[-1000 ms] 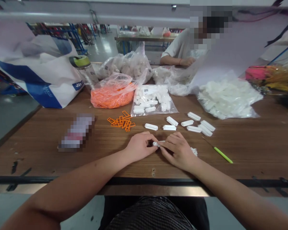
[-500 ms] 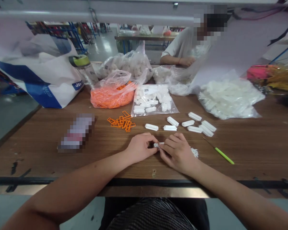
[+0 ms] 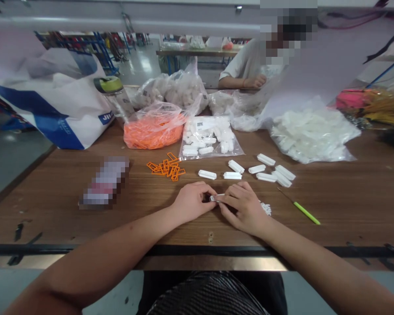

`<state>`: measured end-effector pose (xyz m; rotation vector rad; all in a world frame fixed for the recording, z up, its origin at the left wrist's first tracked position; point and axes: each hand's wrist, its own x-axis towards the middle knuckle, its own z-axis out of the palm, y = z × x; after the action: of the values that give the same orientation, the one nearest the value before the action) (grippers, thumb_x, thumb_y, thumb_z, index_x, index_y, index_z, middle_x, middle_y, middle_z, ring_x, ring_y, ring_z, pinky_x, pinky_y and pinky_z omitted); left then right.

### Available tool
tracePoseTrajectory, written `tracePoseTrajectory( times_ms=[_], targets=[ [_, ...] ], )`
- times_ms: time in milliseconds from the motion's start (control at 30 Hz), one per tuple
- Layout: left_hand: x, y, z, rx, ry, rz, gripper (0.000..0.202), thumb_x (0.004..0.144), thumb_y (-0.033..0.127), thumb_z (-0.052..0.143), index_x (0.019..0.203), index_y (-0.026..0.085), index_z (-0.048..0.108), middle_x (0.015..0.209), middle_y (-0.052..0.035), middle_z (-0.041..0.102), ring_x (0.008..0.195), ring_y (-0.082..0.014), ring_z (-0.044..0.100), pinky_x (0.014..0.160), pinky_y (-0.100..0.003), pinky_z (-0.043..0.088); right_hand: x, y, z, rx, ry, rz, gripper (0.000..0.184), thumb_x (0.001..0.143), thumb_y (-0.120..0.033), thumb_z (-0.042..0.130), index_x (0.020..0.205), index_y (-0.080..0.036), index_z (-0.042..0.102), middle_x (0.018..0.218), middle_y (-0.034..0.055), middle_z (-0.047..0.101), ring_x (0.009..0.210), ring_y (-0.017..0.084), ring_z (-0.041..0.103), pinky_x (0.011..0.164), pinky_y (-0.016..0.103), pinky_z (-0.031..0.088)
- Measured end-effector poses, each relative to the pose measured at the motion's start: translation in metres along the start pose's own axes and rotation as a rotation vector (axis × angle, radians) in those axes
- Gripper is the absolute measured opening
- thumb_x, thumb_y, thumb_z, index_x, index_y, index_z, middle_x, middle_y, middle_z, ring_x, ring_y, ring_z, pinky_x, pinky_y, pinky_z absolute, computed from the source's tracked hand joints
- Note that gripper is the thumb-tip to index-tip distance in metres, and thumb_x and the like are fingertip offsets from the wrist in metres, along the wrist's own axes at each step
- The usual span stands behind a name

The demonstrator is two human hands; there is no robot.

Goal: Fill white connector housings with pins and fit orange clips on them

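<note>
Between my hands, just above the table, is a white plastic connector housing (image 3: 212, 198), partly hidden by fingers. My left hand (image 3: 194, 200) pinches its left end between thumb and fingers. My right hand (image 3: 244, 208) is closed over its right side, fingertips pressed on it. Small white plastic pieces (image 3: 265, 208) lie in a pile beside my right hand, partly covered by it. Beyond my hands several white connector housings (image 3: 232, 175) are scattered. Left of them sits a heap of orange rectangular clips (image 3: 168, 167). A thin pick with a green handle (image 3: 307, 213) rests to the right.
Along the back stand a bag of orange clips (image 3: 154, 131), a bag of white housings (image 3: 208, 135) and a bag of whitish parts (image 3: 311, 133). A bottle (image 3: 116, 94) and a large white-blue bag (image 3: 59, 105) are at left, near a blurred item (image 3: 105, 181). Another person (image 3: 246, 70) sits opposite.
My right fingers have shifted slightly on the white connector housing, showing a little more of it. My left hand keeps its grip in nearly the same place.
</note>
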<state>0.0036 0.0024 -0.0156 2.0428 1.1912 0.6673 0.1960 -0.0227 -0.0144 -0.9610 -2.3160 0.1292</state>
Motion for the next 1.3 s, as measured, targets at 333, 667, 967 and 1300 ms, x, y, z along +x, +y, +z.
tracePoseTrajectory(
  times_ms=[333, 667, 967, 1300],
  targets=[
    [-0.001, -0.004, 0.003, 0.040, -0.001, 0.000, 0.018, 0.069, 0.016, 0.070, 0.086, 0.020, 0.072, 0.072, 0.0024, 0.060, 0.060, -0.0111, 0.051, 0.059, -0.024, 0.040, 0.006, -0.010, 0.003, -0.135, -0.033, 0.005, 0.019, 0.086, -0.019, 0.052, 0.084, -0.017, 0.071, 0.066, 0.0033, 0.061, 0.069, 0.018, 0.048, 0.070, 0.035, 0.033],
    [-0.002, -0.003, 0.002, 0.067, -0.011, 0.011, 0.022, 0.075, 0.029, 0.072, 0.096, 0.023, 0.073, 0.080, 0.0014, 0.062, 0.061, -0.0111, 0.053, 0.060, -0.024, 0.042, -0.024, 0.033, -0.060, -0.118, -0.017, 0.458, 0.024, 0.089, -0.033, 0.052, 0.088, -0.022, 0.073, 0.078, 0.0053, 0.068, 0.070, 0.019, 0.061, 0.064, 0.031, 0.043],
    [-0.003, -0.001, 0.003, 0.147, -0.046, 0.031, 0.025, 0.078, 0.036, 0.071, 0.101, 0.025, 0.071, 0.093, 0.0002, 0.064, 0.068, -0.0135, 0.058, 0.065, -0.028, 0.047, -0.078, 0.064, -0.110, -0.475, -0.428, 0.882, 0.021, 0.083, -0.030, 0.055, 0.075, -0.024, 0.073, 0.084, 0.0112, 0.073, 0.077, 0.026, 0.067, 0.063, 0.034, 0.044],
    [-0.005, -0.001, -0.002, 0.077, -0.002, 0.123, 0.022, 0.088, 0.033, 0.063, 0.105, 0.020, 0.067, 0.102, -0.0039, 0.071, 0.092, -0.0205, 0.064, 0.084, -0.037, 0.049, -0.099, 0.076, -0.114, -0.491, -0.496, 0.970, 0.022, 0.074, -0.033, 0.060, 0.089, -0.028, 0.075, 0.107, 0.0124, 0.072, 0.092, 0.031, 0.068, 0.070, 0.040, 0.047]
  ],
)
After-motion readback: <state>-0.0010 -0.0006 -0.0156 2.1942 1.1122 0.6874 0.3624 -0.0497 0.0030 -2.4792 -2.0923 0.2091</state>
